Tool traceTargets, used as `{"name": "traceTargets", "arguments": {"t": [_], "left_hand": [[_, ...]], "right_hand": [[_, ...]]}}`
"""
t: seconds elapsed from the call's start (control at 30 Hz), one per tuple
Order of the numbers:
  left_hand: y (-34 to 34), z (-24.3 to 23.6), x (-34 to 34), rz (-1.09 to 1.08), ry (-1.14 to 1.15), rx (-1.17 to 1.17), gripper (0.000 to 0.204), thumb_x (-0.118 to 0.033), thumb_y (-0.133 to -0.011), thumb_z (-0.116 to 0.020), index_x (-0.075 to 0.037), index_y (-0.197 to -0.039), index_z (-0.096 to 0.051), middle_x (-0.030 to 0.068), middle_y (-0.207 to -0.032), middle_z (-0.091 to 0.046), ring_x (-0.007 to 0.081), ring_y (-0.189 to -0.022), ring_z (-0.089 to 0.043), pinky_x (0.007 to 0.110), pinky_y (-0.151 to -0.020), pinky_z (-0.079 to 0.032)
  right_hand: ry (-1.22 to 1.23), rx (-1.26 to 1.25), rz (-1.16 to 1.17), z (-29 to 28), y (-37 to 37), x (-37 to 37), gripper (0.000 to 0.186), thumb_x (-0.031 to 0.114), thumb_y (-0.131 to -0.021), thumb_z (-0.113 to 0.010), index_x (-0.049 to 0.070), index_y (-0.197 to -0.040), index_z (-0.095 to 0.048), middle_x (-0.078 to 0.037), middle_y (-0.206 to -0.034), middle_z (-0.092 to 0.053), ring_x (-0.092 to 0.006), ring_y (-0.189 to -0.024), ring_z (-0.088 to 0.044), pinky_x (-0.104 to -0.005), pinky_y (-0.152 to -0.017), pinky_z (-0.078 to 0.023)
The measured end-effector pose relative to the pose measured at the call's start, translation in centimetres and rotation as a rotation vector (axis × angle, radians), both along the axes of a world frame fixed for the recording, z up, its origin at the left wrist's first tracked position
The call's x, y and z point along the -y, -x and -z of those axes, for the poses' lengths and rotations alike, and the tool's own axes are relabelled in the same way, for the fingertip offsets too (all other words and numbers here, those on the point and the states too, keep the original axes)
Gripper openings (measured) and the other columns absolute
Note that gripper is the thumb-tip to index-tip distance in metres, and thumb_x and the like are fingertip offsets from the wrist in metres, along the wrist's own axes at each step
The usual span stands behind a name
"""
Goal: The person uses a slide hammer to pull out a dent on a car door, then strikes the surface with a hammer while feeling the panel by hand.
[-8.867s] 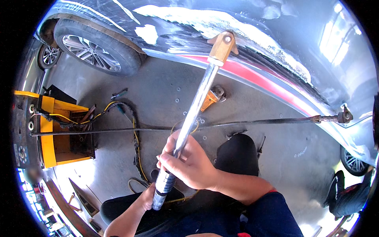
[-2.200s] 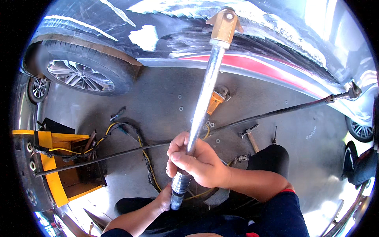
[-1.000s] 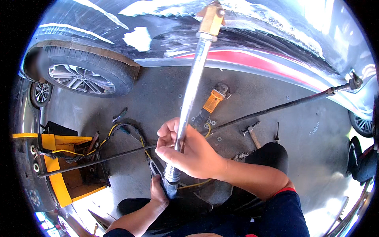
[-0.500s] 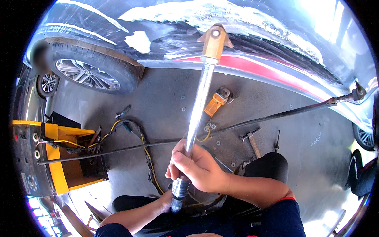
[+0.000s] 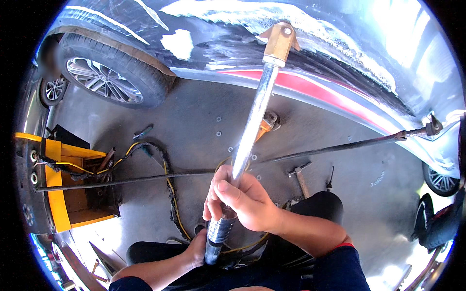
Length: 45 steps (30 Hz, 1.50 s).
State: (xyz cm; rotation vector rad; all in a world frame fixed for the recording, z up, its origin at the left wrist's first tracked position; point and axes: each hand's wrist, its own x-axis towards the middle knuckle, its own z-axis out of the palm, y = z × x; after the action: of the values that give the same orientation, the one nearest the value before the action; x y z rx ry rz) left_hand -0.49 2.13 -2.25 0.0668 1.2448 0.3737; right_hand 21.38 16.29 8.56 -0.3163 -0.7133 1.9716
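Observation:
My right hand (image 5: 245, 199) is wrapped around the shiny metal shaft of a long dent-puller-like tool (image 5: 252, 126). A brass-coloured head (image 5: 280, 41) with pointed side prongs tops the shaft, overlapping the scraped car panel (image 5: 228, 43) with its white filler patches. Whether the head touches the panel, I cannot tell. My left hand (image 5: 196, 250) lies against the dark, ribbed lower end of the tool, its fingers hidden behind it. Partly covered by the shaft, an orange-yellow power tool (image 5: 267, 123) rests on the floor.
A yellow and black machine (image 5: 58, 194) stands at left with a yellow-black cable (image 5: 170, 189). From it a long black rod (image 5: 335, 145) crosses to the car's lower edge. A hammer (image 5: 302, 182) and several washers lie on the floor. Far right are a shoe and dark clothing (image 5: 437, 223).
The tool's head has shifted right along the panel, and the shaft now covers more of the orange-yellow power tool. My right hand keeps its hold. The whole view has shifted slightly.

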Motion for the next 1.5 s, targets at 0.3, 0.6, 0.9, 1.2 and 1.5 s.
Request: {"name": "traceTargets", "arguments": {"t": [0.3, 0.6, 0.9, 1.2, 1.5], "left_hand": [[0.1, -1.4, 0.4, 0.014, 0.007, 0.02, 0.032, -0.027, -0.099, -0.039, -0.011, -0.092, -0.065, 0.0015, -0.075, -0.063, 0.013, -0.064, -0.059, 0.029, -0.057, -0.046], [0.6, 0.8, 2.6, -0.062, 0.025, 0.008, 0.035, -0.028, -0.101, -0.035, -0.008, -0.101, -0.064, 0.0049, -0.083, -0.066, 0.0169, -0.071, -0.062, 0.032, -0.064, -0.05], [0.3, -1.0, 2.0, -0.039, 0.004, 0.031, 0.033, -0.031, -0.1, -0.042, -0.009, -0.108, -0.065, 0.0045, -0.092, -0.069, 0.0155, -0.078, -0.065, 0.031, -0.068, -0.053], [-0.4, -1.1, 2.4, -0.06, -0.017, -0.051, 0.037, -0.023, -0.099, -0.035, -0.003, -0.104, -0.066, 0.0075, -0.087, -0.069, 0.0175, -0.075, -0.066, 0.032, -0.067, -0.053], [-0.3, -3.1, 2.9, -0.19, -0.033, 0.02, 0.037, -0.034, -0.102, -0.044, -0.007, -0.123, -0.059, 0.0048, -0.109, -0.068, 0.0155, -0.097, -0.065, 0.033, -0.088, -0.052]], "right_hand": [[-0.016, 0.054, -0.014, -0.5, -0.2, -0.1, 0.021, 0.023, -0.108, -0.043, 0.008, -0.095, -0.049, -0.004, -0.076, -0.057, -0.0144, -0.072, -0.061, -0.0391, -0.079, -0.054], [0.013, 0.012, -0.045, -0.3, -0.6, 0.4, 0.02, 0.022, -0.108, -0.043, 0.008, -0.095, -0.049, -0.004, -0.075, -0.057, -0.0159, -0.073, -0.062, -0.0387, -0.08, -0.054], [-0.023, 0.004, -0.066, -0.4, -1.2, 0.5, 0.02, 0.024, -0.107, -0.047, 0.006, -0.097, -0.047, -0.004, -0.075, -0.059, -0.0136, -0.075, -0.06, -0.0321, -0.076, -0.051], [0.008, -0.03, -0.108, -0.4, -1.5, 0.3, 0.021, 0.025, -0.107, -0.047, 0.006, -0.097, -0.047, -0.004, -0.074, -0.057, -0.0135, -0.076, -0.06, -0.0321, -0.076, -0.051], [-0.012, -0.137, -0.159, -0.4, -1.2, 0.2, 0.02, 0.021, -0.106, -0.046, 0.006, -0.094, -0.048, -0.007, -0.076, -0.06, -0.0179, -0.074, -0.06, -0.0409, -0.081, -0.052]]}}
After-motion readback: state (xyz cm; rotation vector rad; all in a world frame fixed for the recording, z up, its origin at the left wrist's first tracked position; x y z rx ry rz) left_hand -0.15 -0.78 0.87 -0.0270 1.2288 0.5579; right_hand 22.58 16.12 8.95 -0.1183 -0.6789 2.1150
